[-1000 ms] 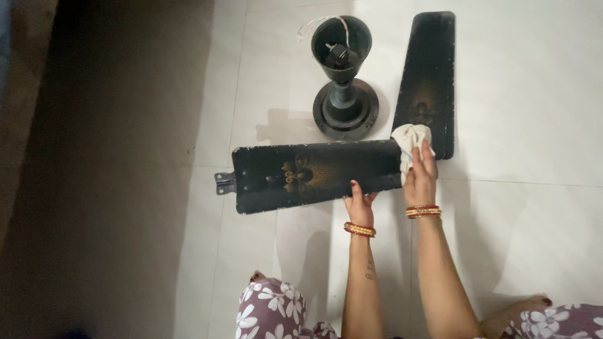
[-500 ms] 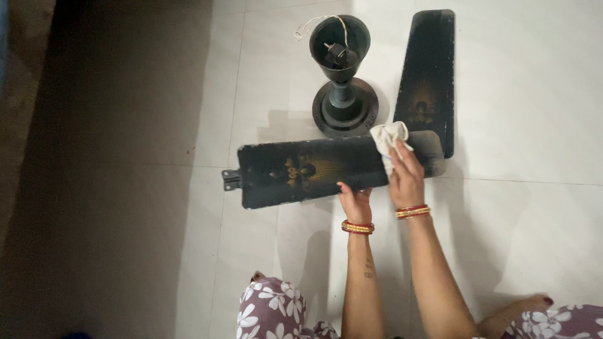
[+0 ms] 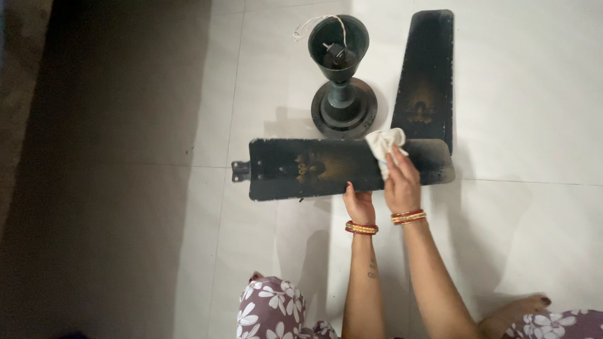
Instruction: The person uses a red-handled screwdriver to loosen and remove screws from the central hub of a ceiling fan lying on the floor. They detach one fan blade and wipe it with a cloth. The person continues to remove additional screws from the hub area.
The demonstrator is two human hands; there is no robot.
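A black fan blade [image 3: 314,168] with a gold flower motif lies crosswise on the white tiled floor, a metal bracket at its left end. My left hand [image 3: 359,204] grips its near edge from below. My right hand [image 3: 401,183] presses a crumpled white cloth [image 3: 384,145] onto the blade's top face, right of the middle. Both wrists wear red and gold bangles.
A second black blade [image 3: 424,78] lies lengthwise at the back right, its near end touching the first blade. The black fan motor and cup [image 3: 342,75] with white wires stands behind. My knees in floral cloth are at the bottom. A dark shadowed floor fills the left.
The blade has slid to the right and turned level. My right hand and the cloth have moved leftward along it, from its right end toward the middle. My left hand kept its hold on the near edge.
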